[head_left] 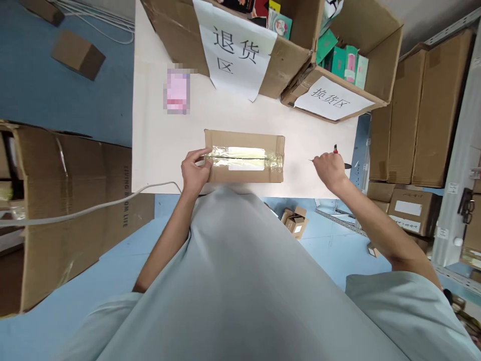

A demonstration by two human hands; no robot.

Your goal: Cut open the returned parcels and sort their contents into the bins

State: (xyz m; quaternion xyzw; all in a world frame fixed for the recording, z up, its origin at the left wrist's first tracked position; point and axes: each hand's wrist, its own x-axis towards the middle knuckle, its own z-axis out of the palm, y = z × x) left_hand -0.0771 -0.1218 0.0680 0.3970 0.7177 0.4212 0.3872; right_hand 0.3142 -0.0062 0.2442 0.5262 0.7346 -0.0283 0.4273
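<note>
Sitting flat on the white bench (161, 145), right by the near edge, is a taped cardboard box (244, 176) with a white label (246, 164) across its middle. Left hand (195, 169) has fingers on the box's left end, though I honestly can't tell if that grip is pinching or just resting. Right hand (329, 169) is off to the right, well apart from the box, grip closed around a slim tool (311, 160), too small to make out. Farther back: a pinkish pixelated item (177, 90), plus two open cartons (180, 30) wearing paper signs (244, 75), colourful packs (339, 61) inside.
</note>
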